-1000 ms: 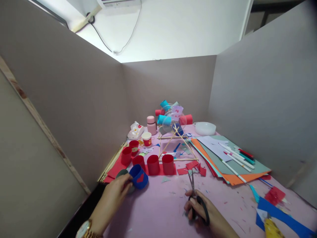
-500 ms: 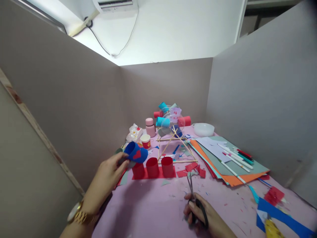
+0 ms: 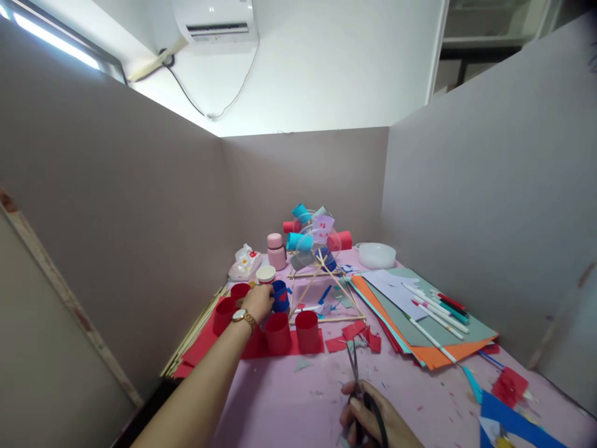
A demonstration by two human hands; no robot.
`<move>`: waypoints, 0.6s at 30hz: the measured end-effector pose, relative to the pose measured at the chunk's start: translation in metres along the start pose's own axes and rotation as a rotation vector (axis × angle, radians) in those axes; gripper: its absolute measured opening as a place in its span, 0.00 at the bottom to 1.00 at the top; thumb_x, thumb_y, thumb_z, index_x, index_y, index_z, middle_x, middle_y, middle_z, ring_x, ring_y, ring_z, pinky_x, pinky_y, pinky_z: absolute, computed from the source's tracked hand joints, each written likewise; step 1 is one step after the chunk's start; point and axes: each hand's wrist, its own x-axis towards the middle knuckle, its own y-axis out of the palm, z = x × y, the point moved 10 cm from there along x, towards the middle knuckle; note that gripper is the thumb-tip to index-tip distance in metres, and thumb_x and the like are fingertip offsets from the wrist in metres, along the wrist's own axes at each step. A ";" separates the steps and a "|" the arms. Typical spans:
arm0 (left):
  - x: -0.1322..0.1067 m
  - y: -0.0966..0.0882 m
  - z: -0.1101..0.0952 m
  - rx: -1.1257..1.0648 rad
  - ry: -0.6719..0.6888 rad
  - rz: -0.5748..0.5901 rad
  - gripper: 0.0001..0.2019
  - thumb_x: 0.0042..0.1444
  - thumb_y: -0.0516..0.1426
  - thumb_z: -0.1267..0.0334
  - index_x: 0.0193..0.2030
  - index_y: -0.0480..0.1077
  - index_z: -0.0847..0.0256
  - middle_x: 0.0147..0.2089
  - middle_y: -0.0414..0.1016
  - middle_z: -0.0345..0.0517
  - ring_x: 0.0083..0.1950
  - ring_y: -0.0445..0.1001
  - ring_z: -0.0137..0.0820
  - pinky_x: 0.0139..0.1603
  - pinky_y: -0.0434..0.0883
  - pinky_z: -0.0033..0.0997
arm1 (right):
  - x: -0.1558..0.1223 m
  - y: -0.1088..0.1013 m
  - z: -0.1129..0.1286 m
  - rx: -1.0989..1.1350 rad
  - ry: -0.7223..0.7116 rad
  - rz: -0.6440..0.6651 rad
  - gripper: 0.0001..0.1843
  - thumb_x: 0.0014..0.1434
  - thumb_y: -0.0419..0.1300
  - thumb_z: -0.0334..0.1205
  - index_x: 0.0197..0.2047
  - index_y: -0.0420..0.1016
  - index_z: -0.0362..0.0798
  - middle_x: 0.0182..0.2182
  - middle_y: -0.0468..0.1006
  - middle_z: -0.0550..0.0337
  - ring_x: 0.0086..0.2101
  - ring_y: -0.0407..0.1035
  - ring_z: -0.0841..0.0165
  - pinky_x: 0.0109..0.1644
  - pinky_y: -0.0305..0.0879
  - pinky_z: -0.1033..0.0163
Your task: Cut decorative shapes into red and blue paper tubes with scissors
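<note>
Reached forward over a pink desk with the left hand, passing above a row of red paper cups. Pinched in that grip the left edge of a blue paper cup, marked with a red heart. Had this blue paper cup upright behind the row, just left of a frame of sticks. Wore a gold watch on the left wrist. Held black-handled scissors in the right hand, near the front, with that grip closed around the handles and the blades pointing away, slightly apart. Had red paper scraps near the blade tips. Had in view, farther back, a wheel with blue and red paper tubes, with a pink flask to its left and a white bowl to its right. Had, on the right side, a stack of coloured paper with pens lying on top.
</note>
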 end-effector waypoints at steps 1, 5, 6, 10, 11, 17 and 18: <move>0.000 0.004 0.001 0.003 0.000 0.011 0.15 0.59 0.56 0.61 0.53 0.67 0.59 0.54 0.72 0.49 0.48 0.74 0.38 0.45 0.74 0.45 | 0.000 -0.001 0.001 0.006 -0.001 -0.004 0.35 0.42 0.62 0.69 0.39 0.66 0.46 0.25 0.75 0.61 0.21 0.67 0.73 0.20 0.48 0.71; -0.003 0.011 0.003 -0.010 0.018 0.022 0.15 0.59 0.56 0.61 0.52 0.67 0.59 0.54 0.72 0.49 0.48 0.74 0.38 0.45 0.73 0.46 | -0.003 0.003 0.003 0.040 0.003 0.039 0.33 0.45 0.63 0.66 0.41 0.65 0.46 0.26 0.74 0.62 0.22 0.67 0.74 0.21 0.51 0.72; -0.004 0.010 0.004 -0.020 0.027 0.014 0.15 0.59 0.56 0.61 0.52 0.67 0.59 0.54 0.72 0.49 0.48 0.74 0.38 0.45 0.73 0.46 | -0.004 0.004 0.003 0.044 0.003 0.044 0.33 0.46 0.63 0.66 0.41 0.65 0.46 0.26 0.74 0.62 0.22 0.67 0.74 0.21 0.52 0.72; -0.013 -0.003 0.005 -0.085 0.055 -0.066 0.15 0.59 0.56 0.61 0.52 0.67 0.60 0.54 0.72 0.49 0.48 0.74 0.38 0.46 0.73 0.46 | -0.003 0.005 -0.001 0.043 0.011 0.053 0.34 0.46 0.63 0.66 0.43 0.64 0.46 0.27 0.74 0.62 0.22 0.66 0.74 0.18 0.52 0.73; -0.018 -0.009 0.004 -0.109 0.064 -0.102 0.15 0.59 0.56 0.61 0.52 0.67 0.60 0.54 0.72 0.49 0.48 0.74 0.38 0.46 0.73 0.47 | -0.003 0.005 -0.002 0.046 0.013 0.057 0.34 0.46 0.63 0.66 0.43 0.64 0.46 0.27 0.74 0.62 0.21 0.66 0.74 0.17 0.52 0.73; -0.083 -0.029 0.024 -0.325 0.044 -0.392 0.13 0.59 0.55 0.61 0.50 0.69 0.61 0.52 0.73 0.48 0.50 0.73 0.38 0.48 0.72 0.48 | -0.003 0.005 -0.005 0.073 -0.009 0.060 0.33 0.47 0.64 0.65 0.42 0.63 0.46 0.26 0.74 0.62 0.20 0.65 0.75 0.16 0.53 0.74; -0.095 -0.025 0.033 -0.360 0.016 -0.420 0.11 0.60 0.55 0.62 0.48 0.69 0.61 0.51 0.74 0.48 0.49 0.74 0.38 0.47 0.72 0.47 | -0.003 0.005 -0.005 0.084 -0.011 0.061 0.33 0.46 0.64 0.64 0.42 0.63 0.46 0.26 0.74 0.62 0.20 0.65 0.76 0.16 0.53 0.74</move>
